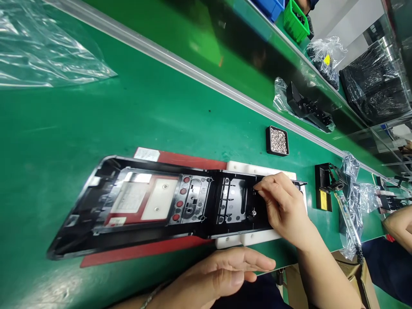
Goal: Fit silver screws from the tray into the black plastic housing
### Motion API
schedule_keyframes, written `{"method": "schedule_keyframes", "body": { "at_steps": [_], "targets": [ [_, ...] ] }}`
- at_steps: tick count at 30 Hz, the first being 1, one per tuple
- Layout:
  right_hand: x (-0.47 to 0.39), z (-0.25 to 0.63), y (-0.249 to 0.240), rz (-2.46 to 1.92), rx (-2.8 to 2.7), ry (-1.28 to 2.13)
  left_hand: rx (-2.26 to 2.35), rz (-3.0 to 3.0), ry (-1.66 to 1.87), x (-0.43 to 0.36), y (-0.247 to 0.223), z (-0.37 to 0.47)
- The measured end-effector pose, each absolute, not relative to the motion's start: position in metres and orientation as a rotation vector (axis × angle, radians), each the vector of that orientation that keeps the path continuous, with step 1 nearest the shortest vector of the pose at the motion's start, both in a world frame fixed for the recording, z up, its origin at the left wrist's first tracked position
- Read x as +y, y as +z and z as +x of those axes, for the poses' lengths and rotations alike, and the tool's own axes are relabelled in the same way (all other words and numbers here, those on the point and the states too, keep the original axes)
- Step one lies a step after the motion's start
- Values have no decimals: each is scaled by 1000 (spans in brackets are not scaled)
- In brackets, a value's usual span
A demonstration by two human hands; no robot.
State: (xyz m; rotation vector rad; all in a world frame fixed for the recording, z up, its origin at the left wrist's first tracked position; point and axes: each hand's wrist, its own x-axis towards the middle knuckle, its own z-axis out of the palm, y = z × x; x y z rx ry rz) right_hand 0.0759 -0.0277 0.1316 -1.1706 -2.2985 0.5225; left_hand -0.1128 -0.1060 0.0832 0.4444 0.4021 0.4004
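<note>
Head view: black plastic housing (213,204) is lying hollow side up on a red board (193,160) and white support blocks (243,166), all resting on the green bench (161,116). Right hand (288,208) is working inside the narrower section, just beyond a silver fitting (254,212). Step looks like small-part placing or adjusting. For doing it well, the fingertips should be lining up squarely with the spot, pressing straight and lightly, not dragging sideways across the thin ribs. Left hand (219,274) could be steadying the near edge so the housing isn't sliding on its supports. Tray (268,141) of small metal pieces (278,140) is sitting beyond the housing, seemingly within easy reach.

Pose: right forearm is coming in from bottom right, wrist bending a little, thumb and index pinching close together, other fingers curling; cannot tell if anything tiny is between the tips. Left hand is hovering near the closer edge, seemingly apart from it, fingers extending nearly straight and side by side, gripping nothing visible.
</note>
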Motion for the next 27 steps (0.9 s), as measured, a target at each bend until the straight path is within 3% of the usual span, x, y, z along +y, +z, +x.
{"method": "schedule_keyframes", "body": {
  "at_steps": [27],
  "targets": [
    [-12, 77, 144, -1000, -2315, 687, 366, 532, 511, -107, 85, -111]
  ]
}}
